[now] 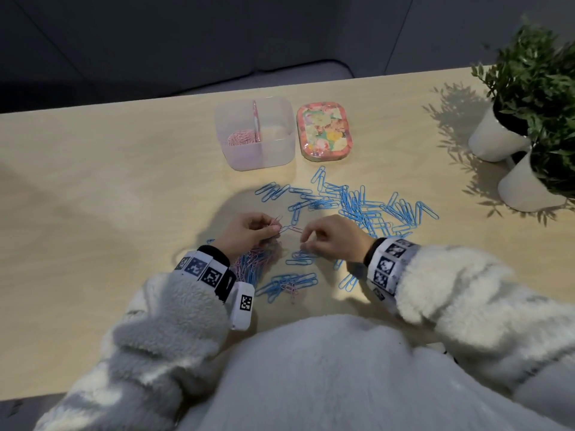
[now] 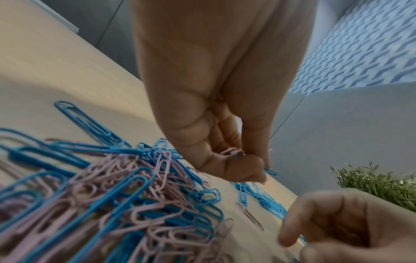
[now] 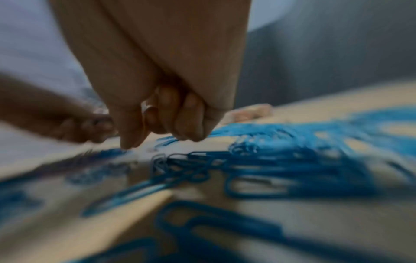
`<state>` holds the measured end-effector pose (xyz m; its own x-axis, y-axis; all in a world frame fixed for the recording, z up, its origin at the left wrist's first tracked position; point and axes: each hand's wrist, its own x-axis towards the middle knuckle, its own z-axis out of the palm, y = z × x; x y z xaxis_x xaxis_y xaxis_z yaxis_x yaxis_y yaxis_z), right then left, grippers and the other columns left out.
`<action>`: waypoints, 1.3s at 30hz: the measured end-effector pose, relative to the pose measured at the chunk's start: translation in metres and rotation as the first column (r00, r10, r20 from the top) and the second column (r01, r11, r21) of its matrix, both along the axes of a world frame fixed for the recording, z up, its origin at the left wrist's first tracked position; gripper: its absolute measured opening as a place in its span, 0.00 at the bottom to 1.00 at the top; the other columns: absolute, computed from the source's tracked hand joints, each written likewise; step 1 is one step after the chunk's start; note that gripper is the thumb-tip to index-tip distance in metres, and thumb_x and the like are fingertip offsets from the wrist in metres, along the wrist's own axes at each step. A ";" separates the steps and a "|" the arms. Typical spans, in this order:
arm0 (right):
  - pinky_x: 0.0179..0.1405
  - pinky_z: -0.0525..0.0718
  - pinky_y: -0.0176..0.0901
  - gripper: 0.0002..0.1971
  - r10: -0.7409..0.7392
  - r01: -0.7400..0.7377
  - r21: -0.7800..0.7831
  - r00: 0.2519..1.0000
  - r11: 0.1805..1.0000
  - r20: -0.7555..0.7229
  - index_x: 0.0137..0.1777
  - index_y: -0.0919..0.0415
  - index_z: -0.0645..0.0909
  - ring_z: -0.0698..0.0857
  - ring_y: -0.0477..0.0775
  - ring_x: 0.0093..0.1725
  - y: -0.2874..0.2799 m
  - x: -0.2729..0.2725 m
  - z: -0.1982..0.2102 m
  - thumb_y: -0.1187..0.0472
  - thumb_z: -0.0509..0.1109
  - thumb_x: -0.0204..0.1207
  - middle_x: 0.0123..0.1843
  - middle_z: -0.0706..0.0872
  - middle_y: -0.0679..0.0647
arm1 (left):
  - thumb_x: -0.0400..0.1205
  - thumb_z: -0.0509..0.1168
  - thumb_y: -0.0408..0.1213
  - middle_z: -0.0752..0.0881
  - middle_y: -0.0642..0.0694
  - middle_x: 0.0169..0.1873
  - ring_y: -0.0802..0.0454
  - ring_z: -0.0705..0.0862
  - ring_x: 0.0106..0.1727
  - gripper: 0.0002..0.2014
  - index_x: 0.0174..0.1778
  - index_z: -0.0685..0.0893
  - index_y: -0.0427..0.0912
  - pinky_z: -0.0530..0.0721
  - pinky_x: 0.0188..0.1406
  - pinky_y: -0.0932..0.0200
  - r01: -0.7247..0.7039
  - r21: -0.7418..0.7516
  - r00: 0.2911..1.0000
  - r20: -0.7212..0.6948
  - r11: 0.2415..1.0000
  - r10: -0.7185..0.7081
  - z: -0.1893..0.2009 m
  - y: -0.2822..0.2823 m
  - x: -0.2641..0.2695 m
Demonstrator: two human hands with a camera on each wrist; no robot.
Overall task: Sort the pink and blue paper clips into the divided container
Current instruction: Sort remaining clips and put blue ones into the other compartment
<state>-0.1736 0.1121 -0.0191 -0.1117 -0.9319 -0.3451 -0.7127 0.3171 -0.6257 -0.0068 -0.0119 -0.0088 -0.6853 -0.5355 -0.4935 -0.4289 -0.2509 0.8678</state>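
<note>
My left hand pinches a small bunch of pink clips just above the table; in the left wrist view they show between its fingertips. My right hand hovers close beside it with curled fingers; blur hides whether it holds a clip. One pink clip lies between the hands. A mixed pink and blue heap sits under my left wrist. Loose blue clips spread to the right. The clear divided container stands further back, with pink clips in its left compartment.
A floral lid lies right of the container. Two white pots with green plants stand at the table's right end. A small mixed clump of clips lies near my body. The far table edge runs behind the container.
</note>
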 end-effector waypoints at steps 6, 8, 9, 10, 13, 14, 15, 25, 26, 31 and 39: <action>0.42 0.73 0.43 0.11 0.244 -0.264 -0.008 0.902 0.965 -0.356 0.55 0.48 0.85 0.83 0.53 0.53 -0.001 0.014 0.001 0.52 0.63 0.78 0.54 0.82 0.49 | 0.77 0.66 0.24 0.86 0.47 0.26 0.60 0.85 0.24 0.03 0.40 0.84 0.33 0.84 0.26 0.71 -0.043 0.061 0.999 0.024 0.997 0.042 -0.002 -0.003 0.004; 0.44 0.73 0.44 0.09 0.226 -0.237 0.002 0.926 0.972 -0.304 0.53 0.54 0.83 0.82 0.54 0.54 0.002 0.015 -0.001 0.56 0.63 0.78 0.55 0.82 0.50 | 0.77 0.67 0.25 0.88 0.49 0.25 0.59 0.86 0.26 0.03 0.41 0.86 0.34 0.85 0.27 0.71 -0.069 0.078 0.997 0.039 0.995 0.066 -0.001 -0.004 0.004; 0.45 0.74 0.45 0.08 0.208 -0.213 0.009 0.941 0.977 -0.268 0.52 0.56 0.82 0.82 0.55 0.54 0.002 0.016 -0.001 0.57 0.63 0.77 0.55 0.82 0.51 | 0.77 0.67 0.25 0.88 0.50 0.24 0.59 0.87 0.26 0.03 0.42 0.86 0.34 0.85 0.26 0.71 -0.076 0.080 0.996 0.042 0.994 0.073 0.000 -0.005 0.003; 0.46 0.74 0.45 0.07 0.194 -0.196 0.016 0.952 0.980 -0.238 0.51 0.57 0.81 0.82 0.55 0.54 0.002 0.016 -0.002 0.58 0.64 0.76 0.54 0.82 0.51 | 0.77 0.67 0.25 0.88 0.50 0.23 0.60 0.87 0.25 0.03 0.43 0.86 0.33 0.85 0.26 0.71 -0.075 0.071 0.996 0.045 0.995 0.072 0.001 -0.005 0.003; 0.45 0.74 0.44 0.06 0.189 -0.184 0.043 0.958 0.982 -0.218 0.49 0.57 0.80 0.81 0.54 0.53 -0.001 0.017 -0.002 0.61 0.64 0.74 0.53 0.83 0.51 | 0.77 0.67 0.24 0.89 0.49 0.25 0.62 0.86 0.25 0.03 0.44 0.85 0.33 0.86 0.27 0.70 0.002 -0.041 0.998 0.065 0.999 0.001 0.003 -0.003 -0.001; 0.44 0.73 0.43 0.06 0.187 -0.178 0.059 0.957 0.982 -0.222 0.48 0.56 0.81 0.81 0.54 0.53 -0.003 0.018 -0.002 0.62 0.64 0.73 0.52 0.84 0.51 | 0.77 0.67 0.25 0.88 0.47 0.28 0.62 0.86 0.25 0.03 0.43 0.85 0.34 0.86 0.29 0.70 0.048 -0.089 0.996 0.081 0.995 -0.041 0.004 -0.002 -0.002; 0.43 0.73 0.42 0.06 0.186 -0.173 0.075 0.956 0.982 -0.225 0.47 0.56 0.81 0.82 0.55 0.52 -0.005 0.019 -0.002 0.62 0.65 0.73 0.52 0.85 0.51 | 0.77 0.67 0.26 0.87 0.45 0.30 0.63 0.85 0.26 0.03 0.42 0.85 0.36 0.86 0.30 0.70 0.097 -0.140 0.991 0.100 0.985 -0.083 0.006 0.000 -0.003; 0.24 0.74 0.33 0.09 -0.317 0.333 0.011 0.888 0.943 0.334 0.38 0.58 0.76 0.77 0.41 0.25 -0.009 0.004 -0.001 0.72 0.62 0.74 0.33 0.79 0.52 | 0.79 0.66 0.28 0.89 0.41 0.36 0.52 0.88 0.36 0.04 0.44 0.86 0.36 0.89 0.42 0.62 0.134 -0.330 0.987 0.133 0.934 -0.095 0.023 -0.015 0.000; 0.16 0.69 0.33 0.12 -0.451 0.451 0.104 0.791 0.886 0.413 0.37 0.56 0.75 0.74 0.43 0.21 -0.012 0.003 0.000 0.72 0.58 0.76 0.30 0.76 0.51 | 0.79 0.66 0.27 0.89 0.43 0.37 0.53 0.89 0.35 0.03 0.44 0.85 0.36 0.89 0.40 0.65 0.103 -0.300 0.992 0.106 0.948 -0.074 0.025 -0.018 0.000; 0.29 0.69 0.42 0.13 -0.401 0.405 0.026 0.892 0.914 0.208 0.29 0.60 0.74 0.72 0.50 0.27 -0.025 0.006 -0.003 0.60 0.67 0.74 0.28 0.76 0.55 | 0.78 0.67 0.26 0.88 0.43 0.36 0.61 0.88 0.27 0.07 0.38 0.84 0.42 0.87 0.31 0.69 0.010 -0.357 0.999 0.046 0.934 0.007 0.041 -0.047 -0.010; 0.40 0.75 0.43 0.04 -0.280 0.280 -0.007 0.960 0.960 0.028 0.41 0.63 0.81 0.80 0.53 0.41 -0.032 0.019 -0.013 0.64 0.74 0.71 0.41 0.84 0.55 | 0.78 0.66 0.29 0.88 0.37 0.35 0.47 0.87 0.31 0.05 0.45 0.87 0.33 0.88 0.48 0.53 -0.076 -0.709 0.967 0.120 0.701 0.225 0.065 -0.117 -0.048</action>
<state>-0.1545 0.0798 -0.0324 -0.3599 -0.8681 -0.3417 -0.5793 0.4951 -0.6476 -0.0547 -0.1286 0.0562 -0.5020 -0.8637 -0.0456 -0.6072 0.3143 0.7298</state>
